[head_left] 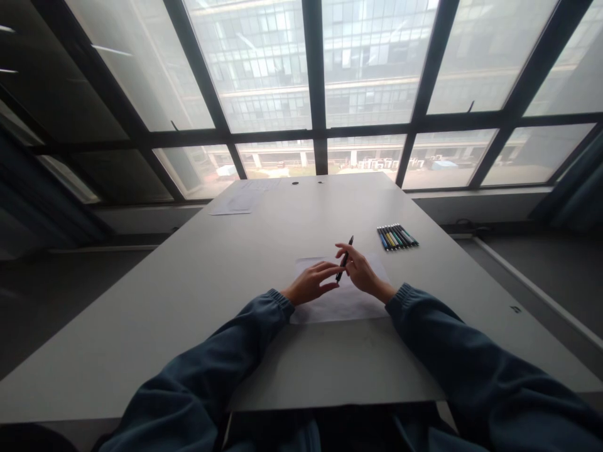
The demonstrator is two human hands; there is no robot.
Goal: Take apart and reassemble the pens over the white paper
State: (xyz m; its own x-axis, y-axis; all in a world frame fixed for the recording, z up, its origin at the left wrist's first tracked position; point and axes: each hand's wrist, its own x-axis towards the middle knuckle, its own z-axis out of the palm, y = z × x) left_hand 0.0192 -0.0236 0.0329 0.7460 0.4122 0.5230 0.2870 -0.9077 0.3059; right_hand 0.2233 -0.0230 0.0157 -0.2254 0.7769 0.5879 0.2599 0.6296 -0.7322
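A black pen [344, 260] is held slantwise above a white sheet of paper [339, 307], its upper end pointing away from me. My right hand [362, 271] grips the pen's middle with the fingers closed around it. From the other side, my left hand [308, 284] has its thumb and fingertips at the pen's lower end, seemingly pinching it. Both hands hover over the paper, which they partly cover. To the right of my right hand lies a row of several pens [397, 237] with coloured and dark barrels, side by side.
The long white table [188, 307] reaches toward large framed windows [315, 69]. More paper sheets [238, 202] lie at its far left. Two small dark round spots [295, 182] are near the far edge, and a small dark mark [516, 309] is near the right edge.
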